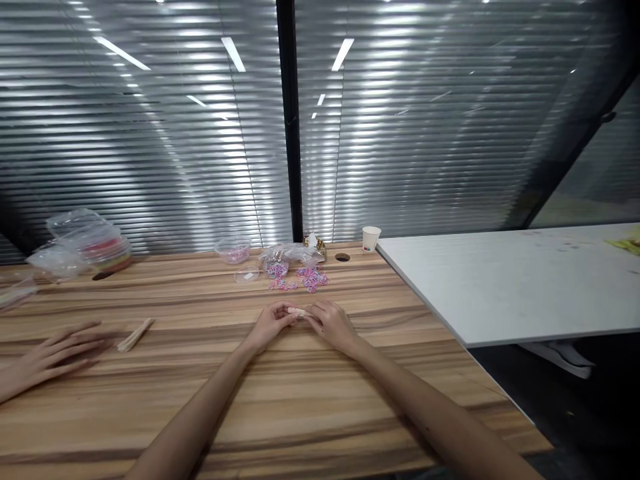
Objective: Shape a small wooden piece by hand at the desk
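Between my two hands, just above the wooden table, is a short bundle of pale wooden sticks. My left hand pinches its left end, fingers curled. At the other end, my right hand closes thumb and fingers on the bundle. Much of it is hidden by the fingertips. Just beyond the hands lie loose pink, blue and purple rubber bands, some spilling beside a clear plastic bag.
Another person's hand lies spread at left, near more pale sticks. Along the back stand a clear bowl, a round lid, a paper cup and stacked plastic containers. A white table adjoins at right.
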`<state>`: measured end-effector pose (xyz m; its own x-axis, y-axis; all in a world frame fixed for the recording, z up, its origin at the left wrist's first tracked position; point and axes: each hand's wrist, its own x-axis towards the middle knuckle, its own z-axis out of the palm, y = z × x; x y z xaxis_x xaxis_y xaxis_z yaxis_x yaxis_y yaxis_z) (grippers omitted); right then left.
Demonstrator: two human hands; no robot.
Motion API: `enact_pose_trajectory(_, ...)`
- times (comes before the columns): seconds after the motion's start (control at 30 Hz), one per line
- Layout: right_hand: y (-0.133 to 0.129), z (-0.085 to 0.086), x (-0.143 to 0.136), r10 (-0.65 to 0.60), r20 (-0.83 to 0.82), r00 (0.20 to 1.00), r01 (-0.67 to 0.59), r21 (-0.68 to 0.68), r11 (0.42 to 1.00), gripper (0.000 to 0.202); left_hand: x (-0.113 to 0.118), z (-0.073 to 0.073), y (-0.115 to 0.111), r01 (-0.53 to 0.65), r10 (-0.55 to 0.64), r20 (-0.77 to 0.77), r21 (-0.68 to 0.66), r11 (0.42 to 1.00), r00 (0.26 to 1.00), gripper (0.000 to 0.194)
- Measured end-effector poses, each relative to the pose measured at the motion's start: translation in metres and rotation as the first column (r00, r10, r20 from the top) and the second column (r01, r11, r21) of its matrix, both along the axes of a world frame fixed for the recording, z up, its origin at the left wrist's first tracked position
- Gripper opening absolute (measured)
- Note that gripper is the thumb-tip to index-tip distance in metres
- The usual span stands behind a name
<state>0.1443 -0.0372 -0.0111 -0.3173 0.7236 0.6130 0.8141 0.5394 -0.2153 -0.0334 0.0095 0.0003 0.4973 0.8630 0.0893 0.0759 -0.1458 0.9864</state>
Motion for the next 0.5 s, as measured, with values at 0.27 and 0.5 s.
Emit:
enact_pose_trajectory(0.27,-0.0011,0.0013,-0.0001,-0.002,0.0,1.0,0.002,-0.004,1.0,0.013,-0.0006,0.0002,0.0,0.005,-0.005,-0.01,0.01,1.0,1.0,0.032)
enact_pose_trajectory(0.5,0.0,-0.0002,-0.0002,-0.016,0.005,1.0,0.016,-0.009,1.0,0.014,0.0007,0.0016,-0.0005,-0.015,0.015,-0.012,-0.033,0.999,1.0,0.035)
